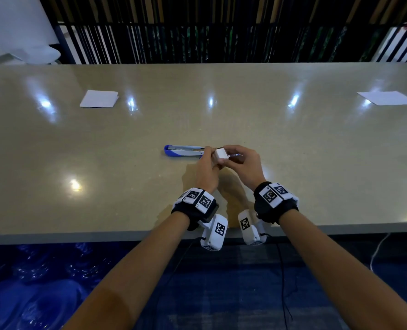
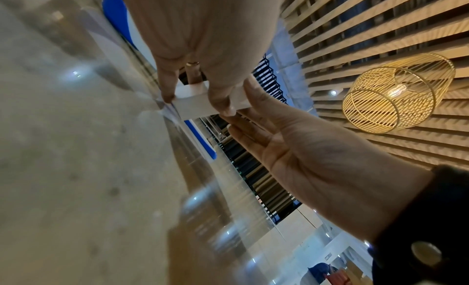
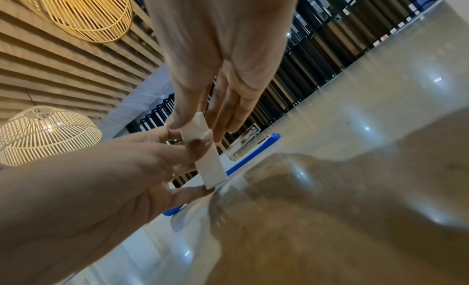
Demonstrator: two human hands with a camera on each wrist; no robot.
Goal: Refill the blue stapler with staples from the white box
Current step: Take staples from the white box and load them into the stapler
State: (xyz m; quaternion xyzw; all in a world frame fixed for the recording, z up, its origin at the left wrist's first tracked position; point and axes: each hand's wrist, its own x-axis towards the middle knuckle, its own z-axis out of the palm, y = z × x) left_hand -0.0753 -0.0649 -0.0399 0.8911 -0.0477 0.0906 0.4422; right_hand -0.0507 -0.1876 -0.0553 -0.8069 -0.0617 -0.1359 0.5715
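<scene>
The blue stapler (image 1: 182,152) lies opened out flat on the beige table (image 1: 102,163), its far part hidden behind my hands. Just in front of it, a little above the table, I hold the small white box (image 1: 221,156) in both hands. My left hand (image 1: 212,159) pinches the box's left end between thumb and fingers. My right hand (image 1: 231,155) pinches its right end with thumb and forefinger, the other fingers straight. The left wrist view shows the box (image 2: 200,104) in my left hand (image 2: 196,103), with the stapler (image 2: 114,14) behind. The right wrist view shows my right hand (image 3: 200,128) on the box (image 3: 212,167).
A white folded sheet (image 1: 99,98) lies at the back left of the table and another sheet (image 1: 388,97) at the back right. A dark slatted railing (image 1: 221,39) runs behind the table. The table's front edge (image 1: 78,236) is just under my wrists.
</scene>
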